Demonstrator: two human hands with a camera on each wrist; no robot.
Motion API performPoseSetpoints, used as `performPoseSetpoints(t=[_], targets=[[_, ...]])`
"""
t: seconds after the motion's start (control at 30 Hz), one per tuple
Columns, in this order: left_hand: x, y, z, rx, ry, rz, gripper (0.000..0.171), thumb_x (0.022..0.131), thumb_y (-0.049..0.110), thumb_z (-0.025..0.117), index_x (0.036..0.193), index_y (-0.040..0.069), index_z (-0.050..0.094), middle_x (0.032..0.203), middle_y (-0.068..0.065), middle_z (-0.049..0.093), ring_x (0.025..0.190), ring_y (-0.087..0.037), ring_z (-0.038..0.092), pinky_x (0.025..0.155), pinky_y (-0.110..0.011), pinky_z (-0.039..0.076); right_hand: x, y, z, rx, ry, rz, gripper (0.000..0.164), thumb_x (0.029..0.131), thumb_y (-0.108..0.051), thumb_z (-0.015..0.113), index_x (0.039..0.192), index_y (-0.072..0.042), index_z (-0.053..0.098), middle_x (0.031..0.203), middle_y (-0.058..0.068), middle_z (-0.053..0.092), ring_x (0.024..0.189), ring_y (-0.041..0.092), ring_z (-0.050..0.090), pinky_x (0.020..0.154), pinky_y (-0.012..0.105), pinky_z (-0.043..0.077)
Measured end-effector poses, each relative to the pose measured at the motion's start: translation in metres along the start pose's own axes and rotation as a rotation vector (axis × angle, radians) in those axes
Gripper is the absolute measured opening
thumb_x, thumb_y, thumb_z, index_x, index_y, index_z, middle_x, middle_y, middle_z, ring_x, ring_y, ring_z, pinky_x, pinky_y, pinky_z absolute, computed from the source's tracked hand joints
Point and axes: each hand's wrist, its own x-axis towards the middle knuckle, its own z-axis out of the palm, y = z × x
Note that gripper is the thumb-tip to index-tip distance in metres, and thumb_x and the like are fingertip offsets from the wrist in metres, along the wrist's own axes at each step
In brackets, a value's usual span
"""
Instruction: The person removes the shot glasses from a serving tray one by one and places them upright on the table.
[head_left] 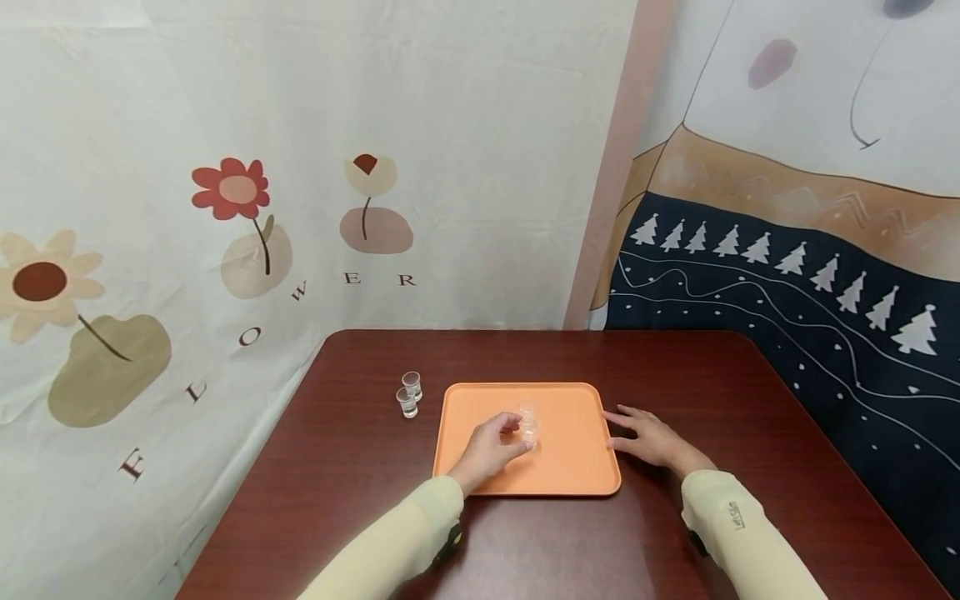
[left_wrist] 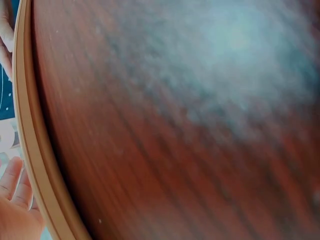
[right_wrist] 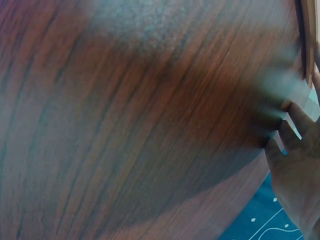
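An orange tray point(head_left: 573, 454) lies on the dark red-brown table. My left hand point(head_left: 489, 454) reaches over its near left part, thumb and curved fingers around a small clear shot glass point(head_left: 529, 432). Just behind that one, a second clear glass point(head_left: 527, 410) shows faintly against the orange. My right hand point(head_left: 654, 437) is at the tray's right side with fingers spread, fingertips right at the rim. In the left wrist view the left hand's fingers point(left_wrist: 21, 187) show beyond the tray edge. The right wrist view has the right hand point(right_wrist: 297, 175) low over the table, fingers apart.
Two more clear shot glasses, one point(head_left: 407, 403) in front of the other point(head_left: 412, 383), stand on the table point(head_left: 360, 467) left of the tray. Printed cloth hangs point(head_left: 480, 167) behind the table, and dark cloth with white trees point(head_left: 750, 275) on the right.
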Motion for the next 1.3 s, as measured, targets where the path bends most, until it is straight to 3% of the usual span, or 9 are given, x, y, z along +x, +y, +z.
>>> performPoseSetpoints(t=[0.37, 0.73, 1.0, 1.3], targets=[[-0.001, 0.007, 0.002, 0.022, 0.011, 0.001, 0.024, 0.088, 0.018, 0.077, 0.107, 0.007, 0.066, 0.094, 0.001, 0.066, 0.087, -0.015, 0.062, 0.076, -0.028, 0.051, 0.0, -0.001, -0.001, -0.009, 0.007, -0.011, 0.066, 0.094, -0.045, 0.065, 0.15, -0.016, 0.045, 0.154, 0.028, 0.032, 0.139, 0.053, 0.023, 0.104, 0.073, 0.024], [-0.003, 0.007, -0.002, 0.006, 0.001, -0.002, 0.023, 0.088, 0.018, 0.077, 0.105, 0.006, 0.066, 0.094, 0.0, 0.068, 0.086, -0.017, 0.064, 0.074, -0.027, 0.053, -0.002, -0.004, -0.001, -0.008, 0.003, 0.008, 0.065, 0.094, -0.043, 0.065, 0.15, -0.016, 0.045, 0.154, 0.027, 0.031, 0.139, 0.053, 0.023, 0.104, 0.073, 0.024], [-0.001, 0.006, -0.017, 0.018, 0.043, -0.012, 0.023, 0.088, 0.021, 0.077, 0.103, 0.008, 0.065, 0.093, 0.002, 0.067, 0.089, -0.017, 0.063, 0.075, -0.029, 0.052, -0.001, -0.004, -0.002, -0.012, -0.003, 0.004, 0.066, 0.094, -0.045, 0.064, 0.151, -0.017, 0.044, 0.154, 0.027, 0.031, 0.14, 0.052, 0.022, 0.105, 0.072, 0.024], [-0.003, 0.0, -0.039, 0.007, 0.106, 0.011, 0.021, 0.088, 0.018, 0.076, 0.102, 0.007, 0.065, 0.095, -0.001, 0.066, 0.093, -0.021, 0.063, 0.086, -0.043, 0.051, 0.0, -0.002, 0.0, -0.013, -0.001, 0.008, 0.065, 0.095, -0.045, 0.064, 0.151, -0.018, 0.045, 0.155, 0.026, 0.03, 0.14, 0.051, 0.022, 0.105, 0.072, 0.023]])
